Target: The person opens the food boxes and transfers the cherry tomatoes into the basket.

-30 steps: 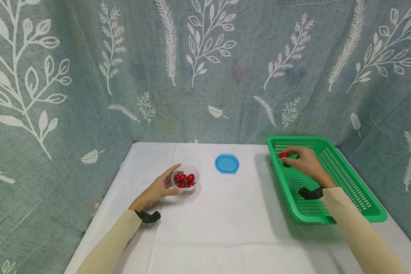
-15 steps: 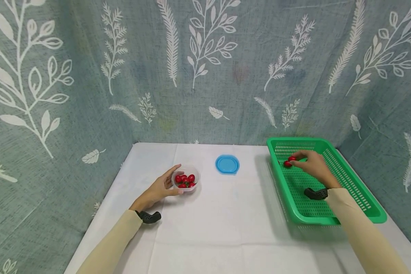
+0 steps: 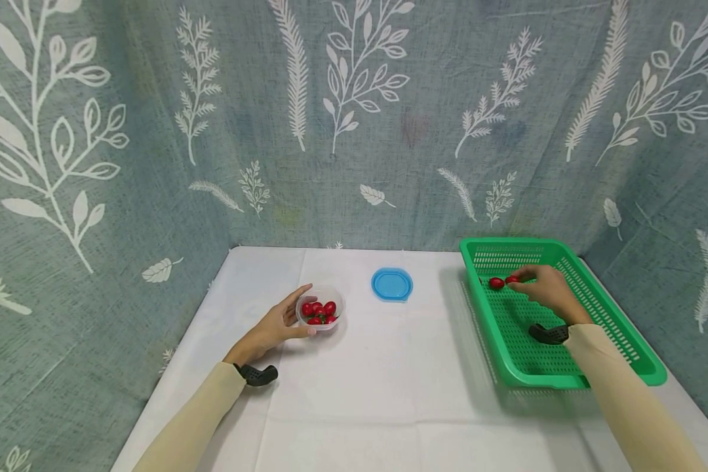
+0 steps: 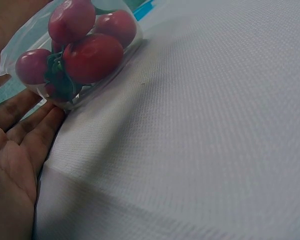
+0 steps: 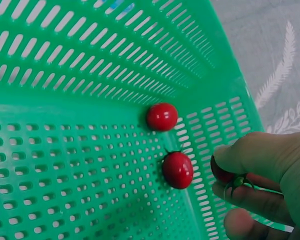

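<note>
On the left in the head view, my left hand [image 3: 274,328] holds a small clear plastic cup [image 3: 332,294], thumb on the near side and fingers round the far side. Several red cherry tomatoes [image 4: 92,59] with green stems lie inside it. My right hand [image 3: 545,292] is inside the green basket [image 3: 510,321], pinching a cherry tomato [image 5: 221,170] between thumb and fingers, its green stem showing below the thumb. Two other cherry tomatoes lie in the basket: one [image 5: 177,170] close to the hand, another [image 5: 162,117] in the corner by the slotted wall.
A blue lid [image 3: 392,284] lies on the white tablecloth [image 3: 383,367] between cup and basket. Grey-green cloth [image 3: 354,190] with white leaf prints hangs behind and at both sides. The basket's raised slotted walls surround my right hand.
My right hand has moved a little to the right within the basket, the tomato at its fingertips going with it, uncovering another tomato. My left hand and the cup have stayed put.
</note>
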`<state>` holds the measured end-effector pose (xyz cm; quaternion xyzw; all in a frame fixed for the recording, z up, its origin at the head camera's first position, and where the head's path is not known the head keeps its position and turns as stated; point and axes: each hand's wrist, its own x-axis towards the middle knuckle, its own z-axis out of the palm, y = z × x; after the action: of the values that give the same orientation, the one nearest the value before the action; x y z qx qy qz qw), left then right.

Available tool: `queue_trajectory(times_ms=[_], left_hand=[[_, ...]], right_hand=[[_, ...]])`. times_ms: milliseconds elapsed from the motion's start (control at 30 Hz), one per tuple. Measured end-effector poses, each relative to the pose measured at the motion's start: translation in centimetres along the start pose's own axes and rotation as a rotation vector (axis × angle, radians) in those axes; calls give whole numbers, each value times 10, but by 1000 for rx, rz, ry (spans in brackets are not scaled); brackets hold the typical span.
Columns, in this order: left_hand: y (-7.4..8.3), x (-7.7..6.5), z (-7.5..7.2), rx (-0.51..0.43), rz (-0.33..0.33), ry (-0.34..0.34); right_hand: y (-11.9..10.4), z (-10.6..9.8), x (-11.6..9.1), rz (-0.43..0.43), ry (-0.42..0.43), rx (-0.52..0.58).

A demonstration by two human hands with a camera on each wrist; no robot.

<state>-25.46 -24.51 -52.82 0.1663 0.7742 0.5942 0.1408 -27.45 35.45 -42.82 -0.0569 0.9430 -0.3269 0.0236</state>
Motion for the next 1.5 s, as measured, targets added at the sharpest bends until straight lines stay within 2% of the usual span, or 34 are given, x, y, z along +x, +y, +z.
queue_trajectory(times_ms=[400,733,1133,1500], left_hand=[[0,0,-2,1,-8,2],[2,-3,0,-1,-20,5],[2,-1,0,2,-23,6],[1,-1,0,1,-2,-1]], right_hand=[[-1,-1,-1,40,-7,-6],[-13,2,-2,8,25,1],[-51,12,3,-96,55,-48],[-93,32,12,-156,-9,18]])
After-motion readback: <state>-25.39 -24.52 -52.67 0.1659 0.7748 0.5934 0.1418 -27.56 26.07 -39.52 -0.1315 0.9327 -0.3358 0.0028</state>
